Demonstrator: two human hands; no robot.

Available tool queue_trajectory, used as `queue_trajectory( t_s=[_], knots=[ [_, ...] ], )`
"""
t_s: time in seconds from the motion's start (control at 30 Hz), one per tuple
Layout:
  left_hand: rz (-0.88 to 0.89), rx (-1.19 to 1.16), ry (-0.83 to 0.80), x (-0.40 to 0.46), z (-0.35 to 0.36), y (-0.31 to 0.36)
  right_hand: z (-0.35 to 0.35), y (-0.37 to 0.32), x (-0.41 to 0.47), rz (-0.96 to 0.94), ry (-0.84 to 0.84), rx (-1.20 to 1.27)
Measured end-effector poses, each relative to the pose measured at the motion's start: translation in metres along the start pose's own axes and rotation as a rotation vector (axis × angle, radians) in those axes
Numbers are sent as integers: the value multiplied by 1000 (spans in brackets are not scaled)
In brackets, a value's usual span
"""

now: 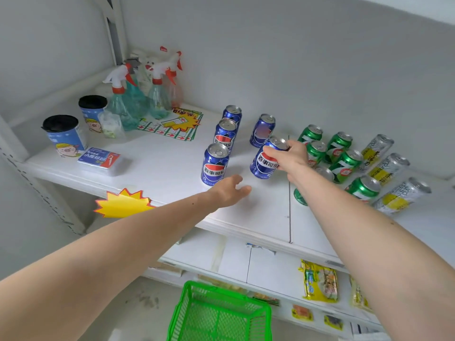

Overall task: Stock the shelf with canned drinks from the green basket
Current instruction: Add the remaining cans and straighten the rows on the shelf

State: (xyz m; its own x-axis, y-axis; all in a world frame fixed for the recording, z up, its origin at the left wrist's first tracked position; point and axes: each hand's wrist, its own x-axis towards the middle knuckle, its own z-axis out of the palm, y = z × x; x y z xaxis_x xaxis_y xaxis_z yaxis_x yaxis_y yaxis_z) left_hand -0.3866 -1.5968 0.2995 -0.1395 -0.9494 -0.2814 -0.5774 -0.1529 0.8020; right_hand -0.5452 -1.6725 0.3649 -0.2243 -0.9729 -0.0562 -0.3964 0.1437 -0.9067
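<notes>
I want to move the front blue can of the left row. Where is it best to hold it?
Grip the front blue can round its upper side wall, coming from the front: it stands upright, another blue can is close behind, and the left hand is already nearby.

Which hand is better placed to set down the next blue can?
Right. The right hand already grips a blue can beside the blue rows, while the left hand hovers open, holding nothing.
</notes>
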Motion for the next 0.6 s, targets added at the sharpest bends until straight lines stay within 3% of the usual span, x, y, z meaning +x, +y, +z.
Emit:
queue_trajectory(
  t_s=[0.13, 0.6],
  knots=[
    [13, 177, 27, 18, 8, -4, 15, 0, 31, 3, 16, -63],
    [-2, 313, 63, 39, 21, -6, 37, 13, 79, -10, -41, -178]
  ],
)
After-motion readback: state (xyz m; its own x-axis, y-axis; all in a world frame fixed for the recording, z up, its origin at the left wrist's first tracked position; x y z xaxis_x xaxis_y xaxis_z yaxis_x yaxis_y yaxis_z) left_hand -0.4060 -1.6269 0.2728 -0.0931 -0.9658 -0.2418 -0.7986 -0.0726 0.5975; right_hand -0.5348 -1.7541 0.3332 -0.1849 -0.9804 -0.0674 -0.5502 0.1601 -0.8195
